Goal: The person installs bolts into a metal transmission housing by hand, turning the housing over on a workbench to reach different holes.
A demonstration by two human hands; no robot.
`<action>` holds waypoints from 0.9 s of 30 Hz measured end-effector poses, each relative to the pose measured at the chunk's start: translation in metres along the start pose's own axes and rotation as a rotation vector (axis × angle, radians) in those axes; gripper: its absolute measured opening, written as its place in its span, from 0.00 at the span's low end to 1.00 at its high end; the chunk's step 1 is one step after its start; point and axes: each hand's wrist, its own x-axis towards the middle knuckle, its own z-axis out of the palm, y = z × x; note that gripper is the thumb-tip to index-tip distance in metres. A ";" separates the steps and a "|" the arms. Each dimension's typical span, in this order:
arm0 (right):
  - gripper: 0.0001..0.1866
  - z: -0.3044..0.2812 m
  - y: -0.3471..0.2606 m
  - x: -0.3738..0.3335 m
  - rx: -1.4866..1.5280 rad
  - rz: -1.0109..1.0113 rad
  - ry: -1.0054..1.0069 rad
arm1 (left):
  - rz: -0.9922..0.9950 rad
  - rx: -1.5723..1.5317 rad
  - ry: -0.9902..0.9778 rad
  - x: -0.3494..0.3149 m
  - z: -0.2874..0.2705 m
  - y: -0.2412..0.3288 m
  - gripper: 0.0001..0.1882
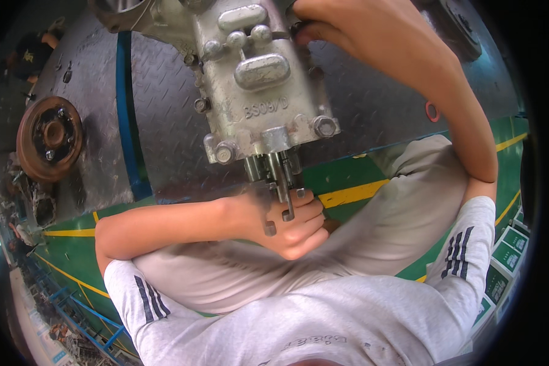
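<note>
A grey cast-metal gearbox housing (250, 91) lies in front of me, with bolts along its flange and several metal rods (277, 177) sticking out of its near end. Below those rods my left hand (299, 229) is closed, its fingers curled; the rod ends pass in front of it and hide what it grips. At the upper right side of the housing is my right hand (320, 24), bent inward with its fingers curled against a dark part. The top edge and the hand itself cover most of that grip.
Dark tread-plate tabletop (360, 116) carries the housing, with a blue strip (127, 110) to the left. A rusty round hub (50, 139) lies at left, a red ring (432, 111) at right. Another person (36, 55) is at far left. Boxes (500, 268) stand at lower right.
</note>
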 end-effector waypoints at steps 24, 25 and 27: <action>0.10 -0.001 0.003 -0.004 0.126 -0.096 0.075 | 0.013 0.020 -0.010 0.000 0.001 0.000 0.17; 0.10 -0.003 0.003 -0.003 0.123 -0.099 0.078 | 0.002 0.007 0.002 0.000 0.002 0.000 0.17; 0.12 -0.006 0.002 -0.004 0.102 -0.035 0.010 | 0.012 0.011 -0.010 0.001 0.000 -0.001 0.17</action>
